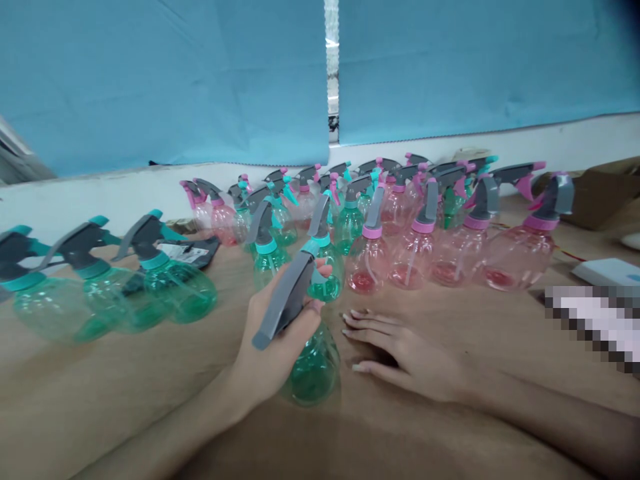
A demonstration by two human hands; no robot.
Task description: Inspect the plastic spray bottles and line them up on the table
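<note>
My left hand (273, 347) is wrapped round the neck of a green spray bottle (314, 370) with a grey and teal trigger head, near the middle of the table. The bottle's collar is hidden by my fingers. To its right, my right hand (400, 350) lies palm down on the wooden table (400, 433), fingers stretched out, holding nothing. Just beyond my hands stand green bottles and a row of pink spray bottles (367, 263) with grey and pink heads. Several more green spray bottles (180, 290) stand to the left.
More pink and green bottles crowd the back, near a white wall ledge (100, 190) under blue sheeting (165, 80). A dark packet (203, 253) lies behind the left bottles. At right are a cardboard box (600, 193), a white device (607, 272) and a pixelated object (595, 320).
</note>
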